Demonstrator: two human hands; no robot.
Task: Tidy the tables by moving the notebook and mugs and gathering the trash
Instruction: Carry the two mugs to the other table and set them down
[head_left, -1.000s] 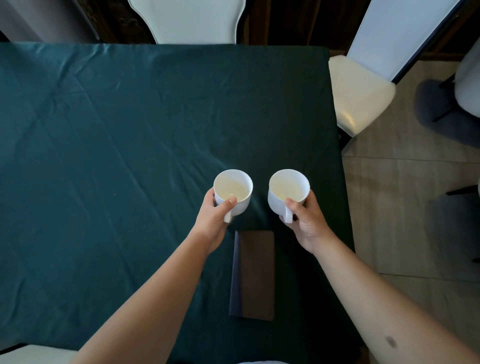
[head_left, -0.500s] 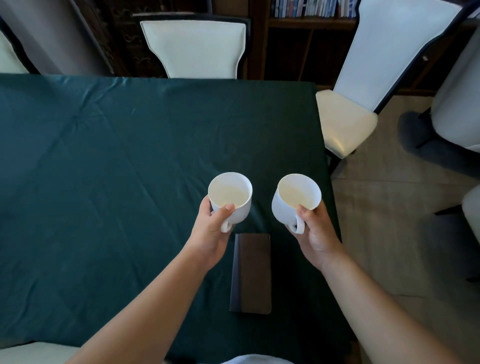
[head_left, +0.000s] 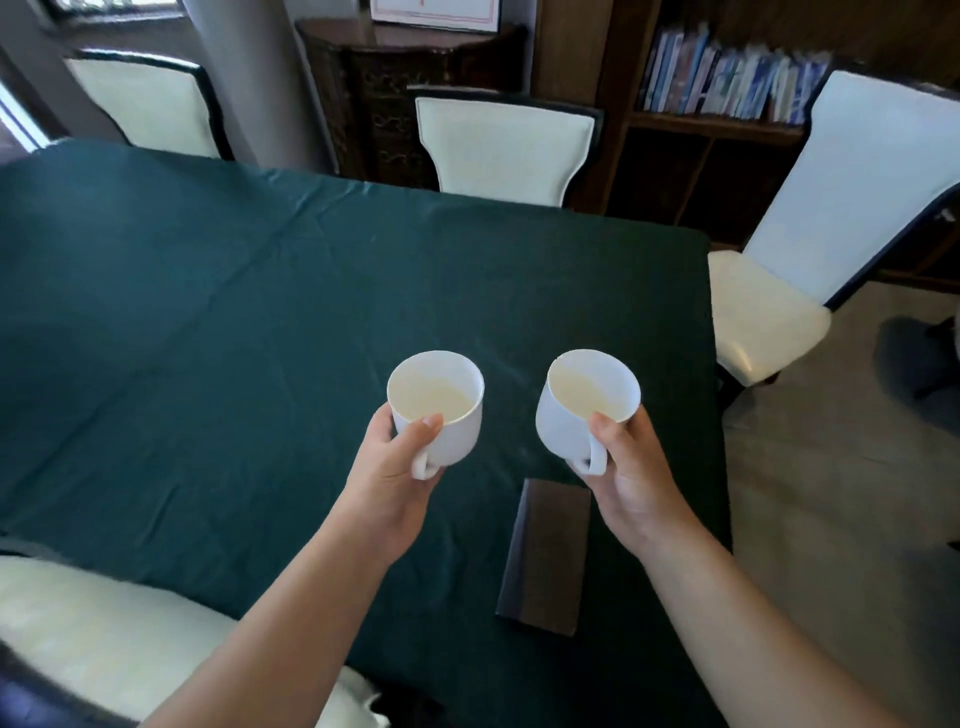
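I hold two white mugs above a table covered in dark green cloth (head_left: 208, 322). My left hand (head_left: 389, 483) grips the left mug (head_left: 441, 410) by its handle, thumb on the rim. My right hand (head_left: 634, 478) grips the right mug (head_left: 576, 410) the same way; this mug tilts slightly to the left. Both mugs look empty inside. A dark brown notebook (head_left: 548, 556) lies flat on the cloth near the front right corner, below and between my hands. No trash is in view.
White-cushioned chairs stand around the table: one at the far side (head_left: 504, 150), one far left (head_left: 145, 104), one on the right (head_left: 810, 249), one at the near left (head_left: 104, 634). A bookshelf (head_left: 727, 78) and dark cabinet (head_left: 395, 93) stand behind. Pale floor lies to the right.
Both mugs have been lifted off the table and raised. My view has tilted up, so the far chairs, cabinet and bookshelf now show.
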